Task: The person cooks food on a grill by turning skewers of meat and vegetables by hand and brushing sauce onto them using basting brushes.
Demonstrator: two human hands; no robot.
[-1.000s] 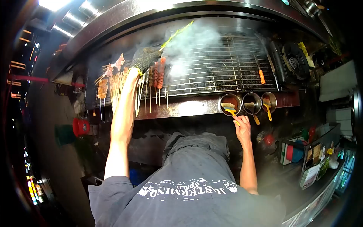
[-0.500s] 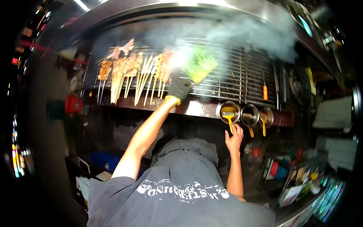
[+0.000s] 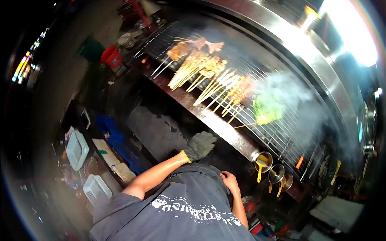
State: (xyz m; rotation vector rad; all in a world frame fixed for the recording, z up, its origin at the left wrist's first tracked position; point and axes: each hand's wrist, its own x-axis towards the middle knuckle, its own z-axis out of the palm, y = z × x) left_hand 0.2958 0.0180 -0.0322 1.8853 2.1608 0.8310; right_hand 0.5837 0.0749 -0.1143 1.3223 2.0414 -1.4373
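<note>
My gloved left hand [image 3: 200,145] hovers below the grill's front ledge, fingers loosely apart and holding nothing. My bare right hand [image 3: 228,179] rests curled against my grey shirt, with nothing visible in it. A green vegetable skewer [image 3: 266,112] lies on the wire grill [image 3: 289,132] in smoke, its stick pointing toward me. Left of it, several meat skewers [image 3: 209,78] lie in a row with their sticks over the front ledge. Nearest my right hand is the first sauce pot [image 3: 263,160], which holds a yellow brush.
Two more small pots [image 3: 281,177] with yellow-handled brushes hang on the ledge beside the first. An orange-handled tool [image 3: 299,162] lies on the grill. A red bucket [image 3: 111,56] stands far left. White baskets [image 3: 77,149] and a blue crate [image 3: 116,138] sit on the floor to my left.
My left hand has let go of the green skewer, which now lies on the grill, and drawn back below the ledge. My right hand has left the brush handle. The view swung left.
</note>
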